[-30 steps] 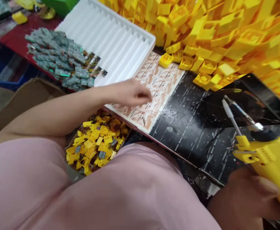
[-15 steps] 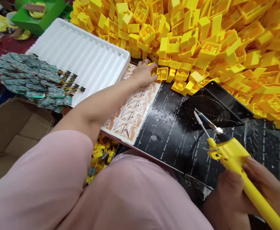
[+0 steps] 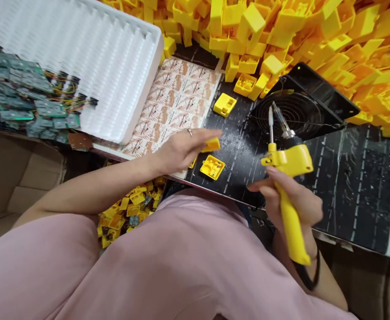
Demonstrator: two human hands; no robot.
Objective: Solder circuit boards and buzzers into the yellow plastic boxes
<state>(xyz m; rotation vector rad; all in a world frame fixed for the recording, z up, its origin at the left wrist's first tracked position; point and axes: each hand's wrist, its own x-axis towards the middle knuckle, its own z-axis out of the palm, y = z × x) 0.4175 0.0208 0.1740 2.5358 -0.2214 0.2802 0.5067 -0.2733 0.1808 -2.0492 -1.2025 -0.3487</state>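
We see two bare hands, well apart from each other, over a black table top (image 3: pixel 338 191). The left hand (image 3: pixel 178 151) has a ring on one finger, and its fingers reach out over a small yellow case (image 3: pixel 212 144). The case shows between the fingers and the thumb, but we cannot tell if they pinch it or only touch it. Just below it, near the table's front edge, we see an open case (image 3: pixel 212 167) with its hollow side up. A bit of one more yellow piece (image 3: pixel 192 163) peeks out from under the hand. Farther back, another yellow case (image 3: pixel 225 105) sits alone on the black top. The right hand (image 3: pixel 298 204) is wrapped tight around the handle of a yellow soldering tool (image 3: pixel 291 160). The tool's two thin tips point up and away from us, in front of a black fan (image 3: pixel 318 86) that leans back. Behind all this we see a big heap of yellow cases (image 3: pixel 281 26). On the left, a board with a brown pattern (image 3: pixel 181 98) lies beside a white tray with ridges (image 3: pixel 98 62), and a pile of green-gray circuit boards (image 3: pixel 18 89) with little wires rests over the tray's near side. Under the table edge, we see more yellow pieces (image 3: pixel 128 213) in a pile.
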